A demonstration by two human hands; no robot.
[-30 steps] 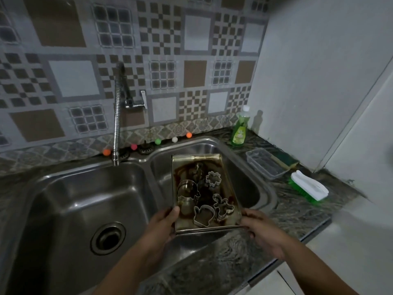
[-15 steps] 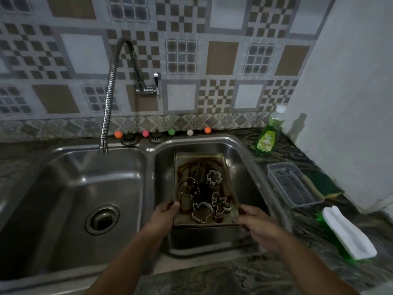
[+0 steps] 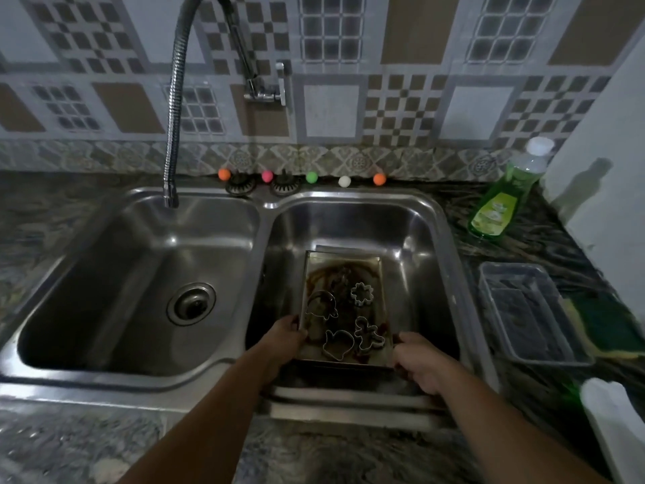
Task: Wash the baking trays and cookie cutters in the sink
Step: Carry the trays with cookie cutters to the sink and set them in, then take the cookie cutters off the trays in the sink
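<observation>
- baking tray [image 3: 380, 274] is inside the right basin of the double sink [image 3: 450, 260], brown residue across its floor
- left hand [image 3: 284, 340] grips the tray's near-left edge, thumb over the rim
- right hand [image 3: 419, 363] grips the near-right corner
- four cookie cutters lie in the tray: flower cutter [image 3: 362, 293], round-bodied cutter [image 3: 321, 305], mitten-shaped cutter [image 3: 338, 345], gingerbread-man cutter [image 3: 369, 335]
- faucet [image 3: 172, 110] spout hangs over the left basin
- dish soap bottle [image 3: 502, 200], clear plastic container [image 3: 530, 312], sponge [image 3: 607, 326] on the counter to the right

Stained baking tray [image 3: 380, 274] low in right sink basin [image 3: 432, 239], carrying four metal cookie cutters [image 3: 362, 293].
</observation>
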